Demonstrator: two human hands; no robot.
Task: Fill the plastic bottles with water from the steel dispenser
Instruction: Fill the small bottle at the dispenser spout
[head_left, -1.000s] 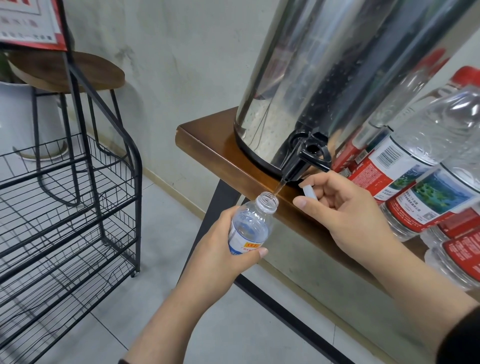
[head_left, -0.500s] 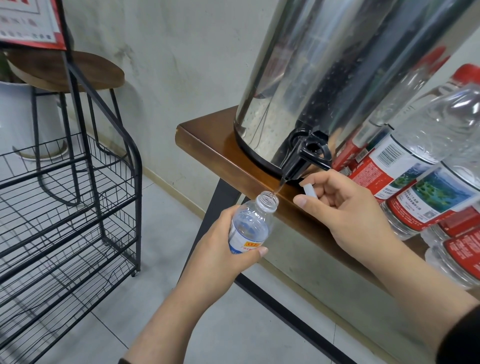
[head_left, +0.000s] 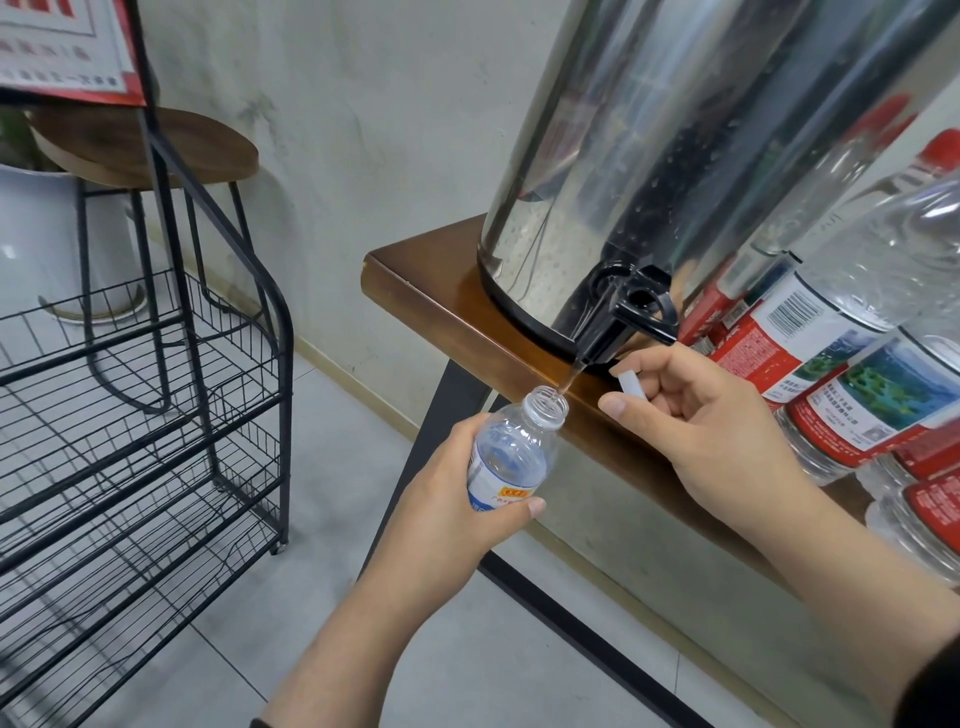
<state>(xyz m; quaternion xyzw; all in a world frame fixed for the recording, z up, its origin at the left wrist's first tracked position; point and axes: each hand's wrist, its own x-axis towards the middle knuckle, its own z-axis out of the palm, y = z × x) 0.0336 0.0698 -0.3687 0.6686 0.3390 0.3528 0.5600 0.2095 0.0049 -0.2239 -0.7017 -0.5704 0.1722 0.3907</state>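
Note:
A tall steel dispenser (head_left: 675, 156) stands on the left end of a brown wooden table (head_left: 431, 280). Its black tap (head_left: 623, 322) juts over the table's front edge, and a thin stream of water runs from the spout. My left hand (head_left: 457, 514) grips a small clear plastic bottle (head_left: 511, 452), uncapped and tilted, with its mouth right under the stream. My right hand (head_left: 711, 426) hovers just below and right of the tap, fingers curled around a small white bottle cap (head_left: 634, 383).
Several large clear bottles with red labels (head_left: 831, 364) crowd the table to the right of the dispenser. A black wire rack (head_left: 145, 415) stands on the tiled floor at left, with a round wooden stool (head_left: 171, 145) and a white pot (head_left: 36, 239) behind it.
Hardly anything has moved. Water keeps running into the small bottle, and both hands stay where they were.

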